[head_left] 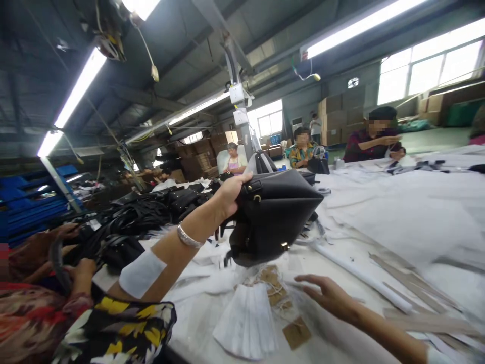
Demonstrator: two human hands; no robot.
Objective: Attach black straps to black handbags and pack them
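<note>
A black handbag (276, 217) with gold-coloured fittings hangs tilted above the table, gripped at its upper left edge by my left hand (232, 194). A silver bracelet circles that wrist. My right hand (328, 296) is low over the table, its fingers stretched out and apart, with nothing in it. Just left of it lie brown card tags (270, 278) with white strings. A fanned stack of white paper slips (248, 321) is below the bag, and a square brown piece (296, 332) lies beside the slips.
Black bags and straps (151, 212) are heaped on the left. White sheets (409, 202) and a white roll (364, 278) cover the right, with grey-brown strips (413, 283) nearby. A co-worker's hands (81, 275) are close on my left; other people sit across the table.
</note>
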